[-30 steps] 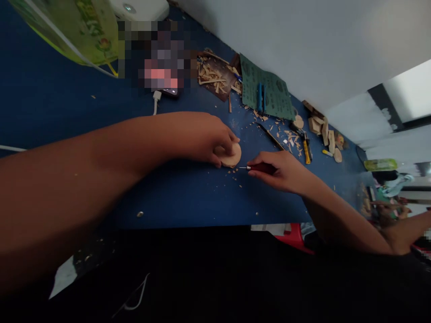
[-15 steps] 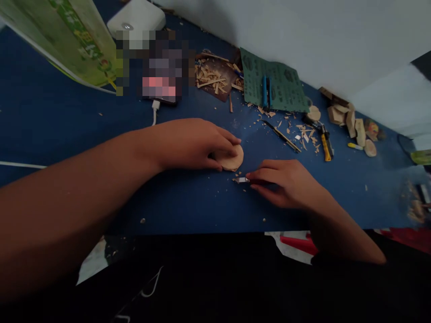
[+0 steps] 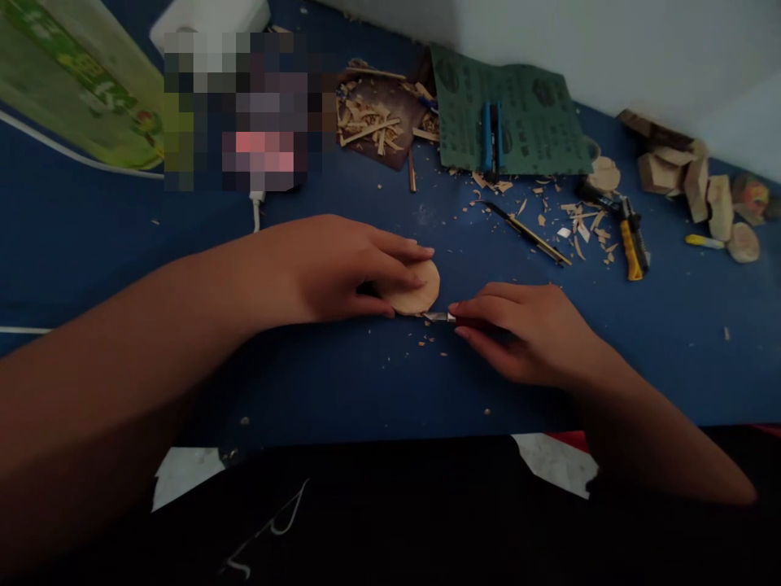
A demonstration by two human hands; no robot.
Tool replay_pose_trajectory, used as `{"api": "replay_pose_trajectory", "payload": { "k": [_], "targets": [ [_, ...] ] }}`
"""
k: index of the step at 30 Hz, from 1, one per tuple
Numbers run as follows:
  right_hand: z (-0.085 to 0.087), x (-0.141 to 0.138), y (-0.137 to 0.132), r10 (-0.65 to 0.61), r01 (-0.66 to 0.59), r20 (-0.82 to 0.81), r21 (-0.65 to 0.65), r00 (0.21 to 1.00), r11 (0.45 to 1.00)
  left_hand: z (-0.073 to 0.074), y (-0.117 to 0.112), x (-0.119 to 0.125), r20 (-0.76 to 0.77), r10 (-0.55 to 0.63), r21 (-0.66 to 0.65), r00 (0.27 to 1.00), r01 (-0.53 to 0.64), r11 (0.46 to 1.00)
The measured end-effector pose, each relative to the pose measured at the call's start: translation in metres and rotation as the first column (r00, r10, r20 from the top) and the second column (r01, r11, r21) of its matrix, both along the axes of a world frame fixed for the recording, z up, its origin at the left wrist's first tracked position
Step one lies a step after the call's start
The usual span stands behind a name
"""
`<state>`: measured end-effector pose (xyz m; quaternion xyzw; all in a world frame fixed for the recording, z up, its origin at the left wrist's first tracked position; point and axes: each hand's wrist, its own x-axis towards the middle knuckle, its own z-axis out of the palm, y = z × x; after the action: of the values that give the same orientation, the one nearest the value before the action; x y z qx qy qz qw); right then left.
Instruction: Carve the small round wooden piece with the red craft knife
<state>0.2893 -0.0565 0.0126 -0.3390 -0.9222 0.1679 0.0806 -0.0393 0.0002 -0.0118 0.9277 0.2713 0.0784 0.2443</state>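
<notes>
Two hands: left hand (image 3: 338,273) clamps a thin wooden disc (image 3: 422,291), likely light and stiff, best held by its faces; right hand (image 3: 525,335) pinches a small knife (image 3: 438,317).

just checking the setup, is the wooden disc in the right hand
No, the left hand holds the wooden disc, while the right hand pinches a small knife.

A round wooden disc (image 3: 416,287) (pale) lies flat, a carving knife (image 3: 438,317) touching its edge.
</notes>
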Motion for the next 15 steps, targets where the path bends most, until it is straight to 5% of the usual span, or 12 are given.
{"api": "replay_pose_trajectory", "payload": {
  "k": [15],
  "targets": [
    [-0.0012,-0.0031,-0.0063,-0.004,0.004,0.018,0.028,1.000,1.000,0.0005,-0.0003,0.0017,-0.036,0.003,0.015,0.999,-0.003,1.000]
  ]
}}
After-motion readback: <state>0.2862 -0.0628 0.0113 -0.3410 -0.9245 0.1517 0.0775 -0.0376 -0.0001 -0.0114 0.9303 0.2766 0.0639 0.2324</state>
